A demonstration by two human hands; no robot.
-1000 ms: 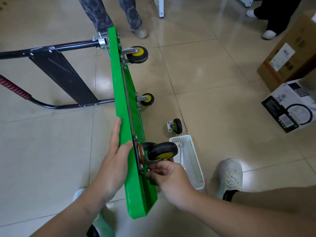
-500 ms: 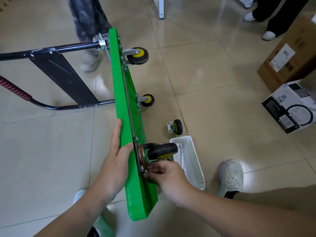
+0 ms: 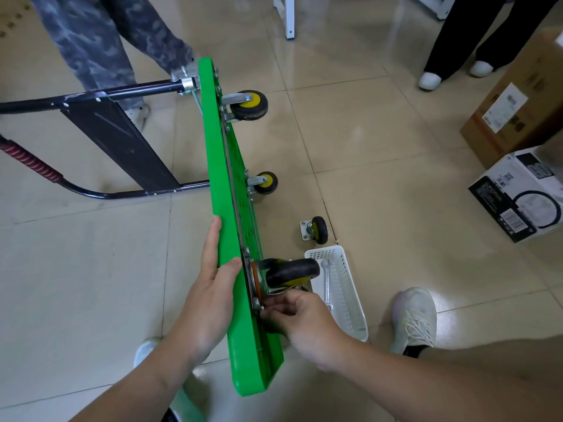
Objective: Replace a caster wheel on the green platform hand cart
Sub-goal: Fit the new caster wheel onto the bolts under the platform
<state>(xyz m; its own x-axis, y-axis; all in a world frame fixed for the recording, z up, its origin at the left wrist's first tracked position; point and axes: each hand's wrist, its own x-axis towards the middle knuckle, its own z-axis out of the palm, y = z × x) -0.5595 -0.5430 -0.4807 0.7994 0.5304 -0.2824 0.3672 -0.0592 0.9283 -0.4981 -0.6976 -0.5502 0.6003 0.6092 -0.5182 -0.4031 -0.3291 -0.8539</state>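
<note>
Head view: the green cart (image 3: 225, 190) stands on edge on the tiled floor; the left hand (image 3: 210, 300) braces its deck, fingers straight, thumb across the rim; the right hand (image 3: 301, 321) pinches the mounted caster (image 3: 292, 271) at its base plate with curled fingers; 1 loose caster (image 3: 318, 234) lies near a white basket (image 3: 350, 300) holding a wrench (image 3: 327, 281).

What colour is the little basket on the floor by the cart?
The basket is white with little holes, best seen in the head view.
</note>
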